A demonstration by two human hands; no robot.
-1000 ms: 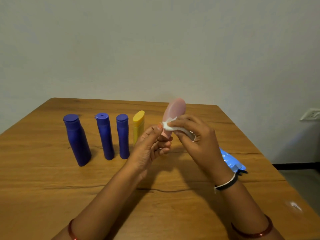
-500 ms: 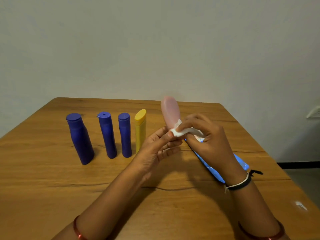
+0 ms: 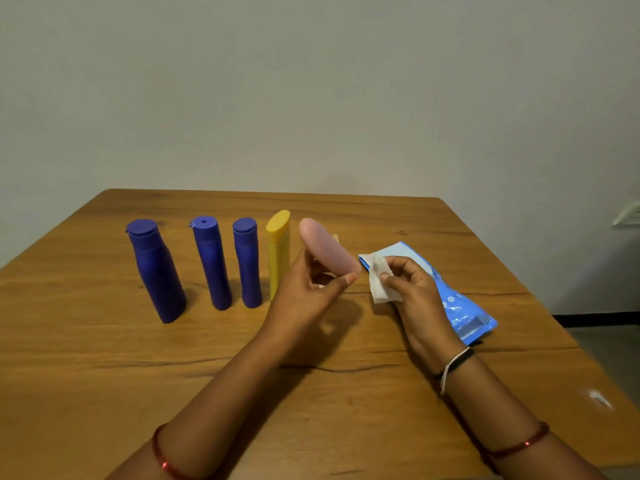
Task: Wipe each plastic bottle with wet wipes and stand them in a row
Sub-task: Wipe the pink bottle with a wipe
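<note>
Four bottles stand upright in a row across your wooden table (image 3: 104,341): three blue bottles and one yellow. Counting from your left, the widest blue bottle (image 3: 156,271) comes first, set a little apart from the rest; then a slimmer blue bottle (image 3: 212,263), then a third blue bottle (image 3: 247,263), and last the yellow bottle (image 3: 277,252), which stands just beside the third blue one.

One pink bottle (image 3: 327,247) is off the table. Your left hand (image 3: 311,292) is clamped on its lower end, thumb on the near side and fingers behind, so the bottle tilts with its rounded end up and to the left, just right of the yellow bottle.

One white wet wipe (image 3: 381,285) hangs crumpled from your right hand (image 3: 412,292), pinched between thumb and fingertips. The wipe is near the pink bottle's lower end but apart from it.

One blue wipes pack (image 3: 464,313) lies flat on the table under and behind your right hand, reaching toward the table's right edge.

You wear two red bangles, one on each forearm, and one black-and-white band (image 3: 453,363) on your right wrist.
</note>
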